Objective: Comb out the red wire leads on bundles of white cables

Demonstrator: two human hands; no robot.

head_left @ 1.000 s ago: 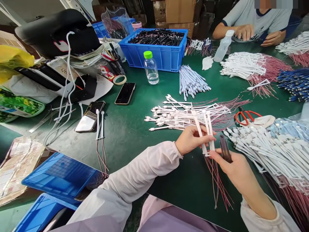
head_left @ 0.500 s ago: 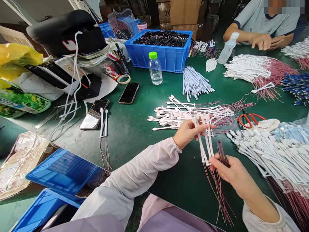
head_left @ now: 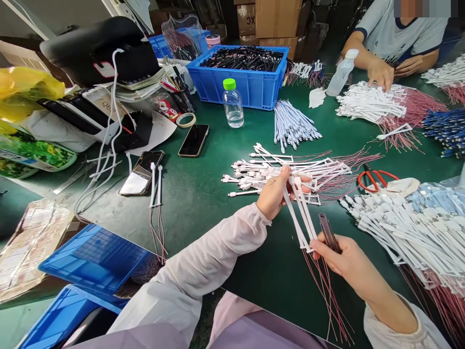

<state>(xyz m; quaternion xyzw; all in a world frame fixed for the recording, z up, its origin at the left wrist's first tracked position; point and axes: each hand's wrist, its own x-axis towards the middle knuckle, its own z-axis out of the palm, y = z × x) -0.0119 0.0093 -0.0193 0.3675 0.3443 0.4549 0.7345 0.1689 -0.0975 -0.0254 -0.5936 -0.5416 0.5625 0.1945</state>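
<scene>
My left hand (head_left: 275, 192) grips several flat white cables (head_left: 300, 215) near their upper ends, and they slant down to the right. Their lower ends come together just by my right hand (head_left: 341, 254), which pinches a dark flat bar (head_left: 329, 232) between thumb and fingers. Thin red and dark wires (head_left: 324, 291) hang from the cable ends over the green mat (head_left: 232, 218). Behind my left hand lies a loose heap of white cables with red wires (head_left: 276, 172). A larger heap of white cables (head_left: 417, 232) lies to the right of my right hand.
Red-handled scissors (head_left: 374, 179) lie beyond my right hand. At the back stand a blue crate of black parts (head_left: 236, 87) and a water bottle (head_left: 232, 104). Across the table, a co-worker's hand (head_left: 380, 73) rests on a white cable bundle (head_left: 370, 103). Phones and papers crowd the left.
My left hand has moved up and left, tilting the white cables further over. My right hand and the dark bar have shifted slightly left. The co-worker's hand has moved down onto the white bundle.
</scene>
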